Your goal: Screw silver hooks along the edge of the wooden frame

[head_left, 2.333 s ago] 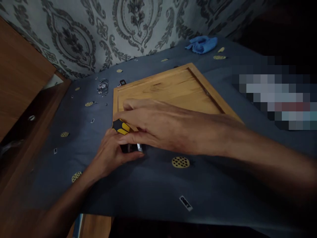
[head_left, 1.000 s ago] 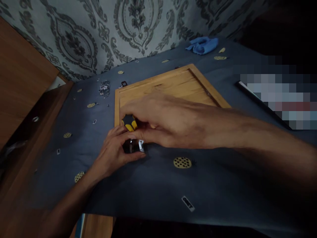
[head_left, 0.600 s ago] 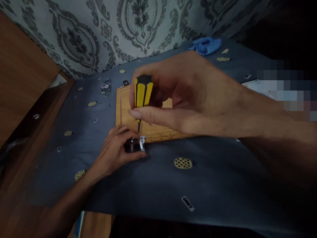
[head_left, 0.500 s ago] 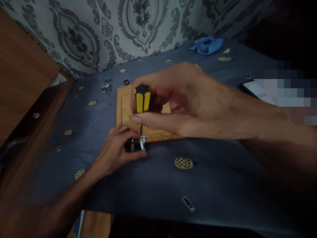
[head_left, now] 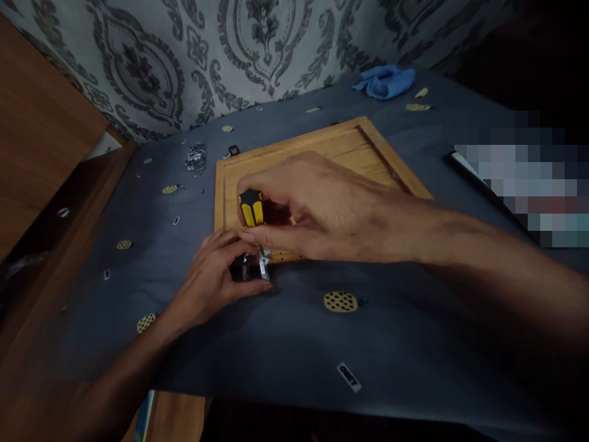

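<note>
A wooden cabinet door (head_left: 317, 144) with a recessed panel lies flat on the cloth. At its near left edge sits a shiny metal hinge (head_left: 264, 265). My left hand (head_left: 216, 273) has its thumb and fingers curled round the hinge, steadying it against the door's edge. Gripped in my right hand (head_left: 313, 209) is a screwdriver (head_left: 251, 210) with a yellow and black handle, upright, its shaft pointing down at the hinge. Where the tip meets the hinge is too small to make out. Small dark holes run along the door's near edge.
Loose metal hardware (head_left: 196, 158) lies on the dark blue patterned cloth (head_left: 285, 350) left of the door. A blue rag (head_left: 385, 82) is at the back right, a phone-like device (head_left: 501, 196), partly pixelated, at the right. Wooden furniture (head_left: 50, 80) borders the left side.
My right hand has come down and slightly left with the screwdriver, closer to my left hand, uncovering more of the door. My left hand stays at the hinge.
</note>
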{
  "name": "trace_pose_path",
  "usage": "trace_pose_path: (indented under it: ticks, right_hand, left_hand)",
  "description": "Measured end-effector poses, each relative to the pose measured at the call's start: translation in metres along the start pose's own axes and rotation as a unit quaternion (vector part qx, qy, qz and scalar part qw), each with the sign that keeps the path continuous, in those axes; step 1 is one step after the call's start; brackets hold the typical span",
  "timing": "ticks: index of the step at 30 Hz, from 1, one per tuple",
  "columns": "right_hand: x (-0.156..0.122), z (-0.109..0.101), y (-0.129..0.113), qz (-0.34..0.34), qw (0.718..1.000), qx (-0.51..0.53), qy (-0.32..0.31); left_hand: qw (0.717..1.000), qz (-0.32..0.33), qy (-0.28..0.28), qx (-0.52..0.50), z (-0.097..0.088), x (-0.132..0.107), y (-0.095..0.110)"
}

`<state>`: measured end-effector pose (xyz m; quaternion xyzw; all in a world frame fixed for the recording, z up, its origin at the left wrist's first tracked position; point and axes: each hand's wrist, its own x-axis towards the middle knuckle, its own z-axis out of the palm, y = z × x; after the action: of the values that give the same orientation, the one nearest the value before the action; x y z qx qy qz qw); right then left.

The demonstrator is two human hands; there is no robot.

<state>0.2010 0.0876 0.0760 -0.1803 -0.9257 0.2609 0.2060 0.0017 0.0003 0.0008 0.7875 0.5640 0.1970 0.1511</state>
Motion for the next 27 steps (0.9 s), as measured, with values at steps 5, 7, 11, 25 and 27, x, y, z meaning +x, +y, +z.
trace_pose_path:
  ticks: [5,7,11,25,27]
  right_hand:
    - [-0.0001,0.0,-0.0012,0.0,1.0,-0.007,0.003]
    - [-0.0014,0.0004,-0.0002,-0.001,1.0,-0.003,0.0]
    - [-0.0039,0.0008,0.0022,0.004,0.999,0.02,-0.025]
    - [-0.0012,0.0076,0.0039,-0.039,0.999,0.01,-0.004]
    - [-0.0019,0.0077,0.0047,-0.051,0.999,0.02,0.001]
  left_hand:
    - [1.0,-0.004,0.006,-0.008,0.0006,0.0001,-0.0003]
    - [1.0,-0.006,0.005,-0.01,0.001,-0.0001,-0.0005]
    - [1.0,-0.011,0.011,-0.013,0.0018,-0.0009,-0.0013]
    - [1.0,-0.027,-0.001,-0.014,0.0023,-0.0009,-0.0019]
    - [1.0,-0.025,0.0,-0.013,0.0019,-0.0011,-0.0019]
